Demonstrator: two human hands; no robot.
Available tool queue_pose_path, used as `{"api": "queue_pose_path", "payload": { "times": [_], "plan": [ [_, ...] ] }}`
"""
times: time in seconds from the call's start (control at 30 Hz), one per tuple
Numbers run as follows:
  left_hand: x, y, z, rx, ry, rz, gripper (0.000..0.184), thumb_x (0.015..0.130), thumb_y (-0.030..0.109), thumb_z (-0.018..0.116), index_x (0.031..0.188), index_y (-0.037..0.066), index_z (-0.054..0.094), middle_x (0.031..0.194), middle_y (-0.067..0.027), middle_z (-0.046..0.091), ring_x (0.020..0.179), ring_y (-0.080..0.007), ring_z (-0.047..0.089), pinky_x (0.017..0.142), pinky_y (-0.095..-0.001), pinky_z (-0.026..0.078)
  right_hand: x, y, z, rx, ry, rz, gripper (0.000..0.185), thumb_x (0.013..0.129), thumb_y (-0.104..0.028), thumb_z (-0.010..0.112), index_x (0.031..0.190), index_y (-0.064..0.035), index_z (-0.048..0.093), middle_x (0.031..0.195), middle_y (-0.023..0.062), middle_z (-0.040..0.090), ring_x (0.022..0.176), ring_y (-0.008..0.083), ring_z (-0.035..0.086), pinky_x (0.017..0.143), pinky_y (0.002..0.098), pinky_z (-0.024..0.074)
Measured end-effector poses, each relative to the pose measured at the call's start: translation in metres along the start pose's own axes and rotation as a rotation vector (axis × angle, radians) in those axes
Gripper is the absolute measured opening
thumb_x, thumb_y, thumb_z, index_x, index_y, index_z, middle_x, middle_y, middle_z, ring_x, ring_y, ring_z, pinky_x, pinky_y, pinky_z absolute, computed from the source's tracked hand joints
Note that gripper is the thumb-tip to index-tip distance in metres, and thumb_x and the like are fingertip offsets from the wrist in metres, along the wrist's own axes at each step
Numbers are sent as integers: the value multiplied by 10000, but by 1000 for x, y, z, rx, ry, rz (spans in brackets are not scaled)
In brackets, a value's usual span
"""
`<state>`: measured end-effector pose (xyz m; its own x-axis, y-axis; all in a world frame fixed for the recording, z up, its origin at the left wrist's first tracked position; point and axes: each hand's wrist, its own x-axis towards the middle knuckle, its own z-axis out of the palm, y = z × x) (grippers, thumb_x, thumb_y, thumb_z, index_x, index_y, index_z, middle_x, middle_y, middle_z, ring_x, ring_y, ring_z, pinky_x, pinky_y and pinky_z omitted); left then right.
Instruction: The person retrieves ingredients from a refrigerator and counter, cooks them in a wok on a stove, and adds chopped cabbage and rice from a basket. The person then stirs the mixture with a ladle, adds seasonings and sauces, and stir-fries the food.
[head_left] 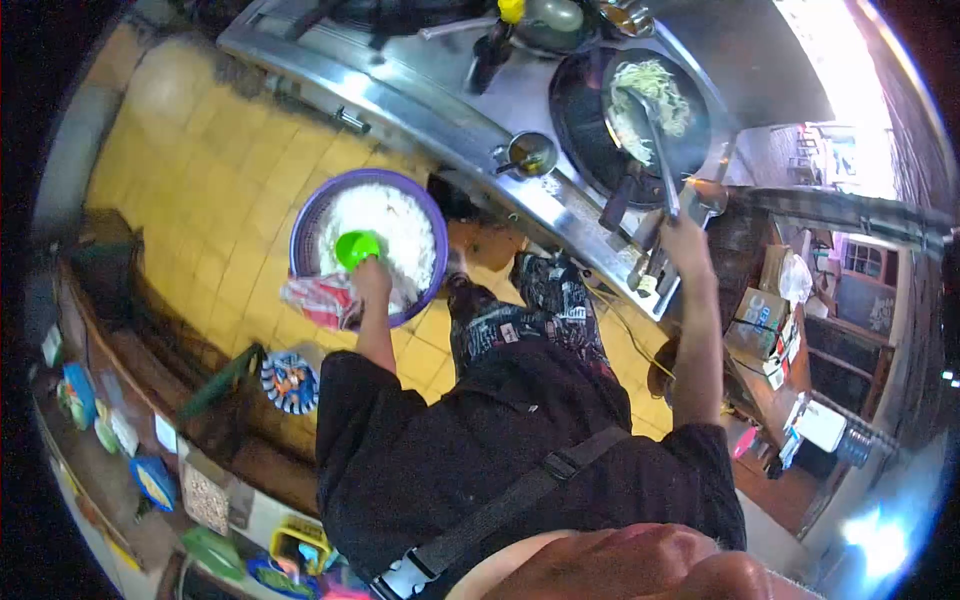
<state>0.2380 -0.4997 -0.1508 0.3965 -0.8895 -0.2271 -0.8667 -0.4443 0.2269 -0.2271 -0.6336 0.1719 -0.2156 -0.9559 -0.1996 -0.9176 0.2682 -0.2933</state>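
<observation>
My left hand (372, 280) is closed on a bright green plastic scoop (357, 249), which is over the white rice (405, 240) in a round purple basket (441, 245). A red and white cloth (322, 300) hangs over the basket's near left rim. My right hand (685, 245) is wrapped round the handle of a long metal spatula (661, 150). The spatula's far end lies among pale green shredded vegetables (672, 98) in a dark wok (583, 125) on the stove. Its blade is partly hidden by the food.
A small metal pot (533, 152) stands on the steel stove top (430, 115), near its front edge. A dark bottle with a yellow cap (490, 55) is farther back. To the right, a cardboard box (757, 322) sits on a wooden table. Shelves with several packets line the left.
</observation>
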Motion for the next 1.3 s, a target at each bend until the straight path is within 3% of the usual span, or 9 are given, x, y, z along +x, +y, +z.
{"api": "queue_pose_path", "payload": {
  "times": [0.17, 0.33, 0.4, 0.53, 0.67, 0.83, 0.97, 1.1, 1.3],
  "plan": [
    [8, -22, 19, 19, 89, 98, 141, 731, 111, 517, 677, 43, 628, 689, -173, 612, 698, -325, 611, 626, -434, 483, -4, 55, -42, -311, -215, -224, 299, 838, -239, 507, 959, 24, 579, 707, 186, 596, 633, 238, 603, 574, 345, 457],
    [6, 2, -6, -257, 214, -137, 134, 728, 127, 509, 701, 34, 602, 660, -205, 593, 661, -403, 585, 615, -475, 459, 16, 80, 41, 945, -249, 376, 238, 917, -265, 437, 800, -68, 499, 576, 50, 493, 434, 146, 483, 382, 275, 406],
    [-4, 15, -26, -297, 254, -124, 97, 702, 94, 515, 696, 25, 582, 675, -203, 586, 671, -401, 571, 612, -475, 443, 32, 104, 67, 764, -191, 345, 216, 898, -200, 427, 814, -32, 534, 620, 76, 523, 520, 198, 532, 493, 333, 435],
    [-26, 49, -51, -473, 543, 98, 39, 663, 17, 516, 689, 29, 542, 694, -190, 557, 701, -383, 539, 622, -474, 408, 21, 53, 82, -236, 347, -480, 242, 833, -211, 546, 942, 4, 558, 787, 146, 582, 701, 286, 578, 665, 390, 461],
    [-58, 112, -111, -511, 422, 324, 109, 641, 0, 527, 737, 46, 547, 756, -118, 574, 788, -320, 540, 691, -426, 408, -7, -54, 145, 80, -50, -722, 428, 812, -311, 598, 1130, -29, 551, 1119, 208, 544, 938, 338, 559, 799, 390, 443],
    [-85, 159, -108, -453, 231, 554, 182, 705, 129, 596, 871, 61, 563, 871, -96, 586, 876, -294, 547, 747, -414, 421, -40, -142, 198, 733, -880, -62, 517, 810, -269, 578, 1217, 7, 418, 1030, 157, 583, 907, 226, 589, 766, 323, 471],
    [-52, 147, -126, -786, 386, 631, 219, 724, 111, 552, 925, 26, 569, 899, -163, 573, 875, -338, 526, 766, -440, 414, -33, -125, 181, 831, -809, -153, 420, 776, -83, 451, 1174, 41, 397, 958, 133, 585, 867, 231, 591, 627, 309, 498],
    [26, 91, -62, -528, 247, 124, 270, 733, 24, 524, 1000, -2, 559, 948, -210, 588, 900, -370, 549, 794, -432, 435, -39, -77, 172, 777, -629, -146, 399, 772, 23, 375, 1168, 7, 418, 979, 120, 573, 804, 203, 596, 493, 277, 486],
    [85, 85, 6, -238, 47, 22, 337, 724, 17, 513, 1060, -5, 522, 929, -205, 575, 886, -362, 560, 771, -415, 464, -59, 7, 170, 790, -648, 154, 443, 812, -10, 455, 1246, -31, 367, 1031, 132, 548, 775, 204, 582, 498, 287, 502]
  ]
}}
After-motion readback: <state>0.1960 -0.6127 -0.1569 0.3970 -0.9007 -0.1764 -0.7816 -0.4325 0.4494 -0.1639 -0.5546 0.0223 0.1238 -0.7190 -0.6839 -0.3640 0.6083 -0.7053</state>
